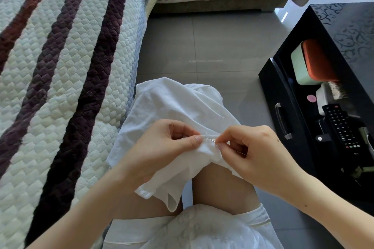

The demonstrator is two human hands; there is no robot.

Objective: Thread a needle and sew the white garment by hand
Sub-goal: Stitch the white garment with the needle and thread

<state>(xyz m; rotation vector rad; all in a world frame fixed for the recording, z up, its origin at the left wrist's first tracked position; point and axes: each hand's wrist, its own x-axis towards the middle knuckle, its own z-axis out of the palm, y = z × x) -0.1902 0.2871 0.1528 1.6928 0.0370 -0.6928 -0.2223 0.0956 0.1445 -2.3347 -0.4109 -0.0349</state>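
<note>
A quilted sofa cover, cream with dark purple stripes, fills the left side, beside a grey tiled floor. On the right stands a black desk with a scroll pattern, its drawer pulled open. The white garment lies draped over the person's bare knees. The left hand holds up a fold of it, fingers pinched together on the cloth. The right hand meets it there, fingers clamped on the needle, whose tip lies at the fold. In the drawer lies a black remote control; the small white mark near its lower end is possibly a brand name, too small to read.
</note>
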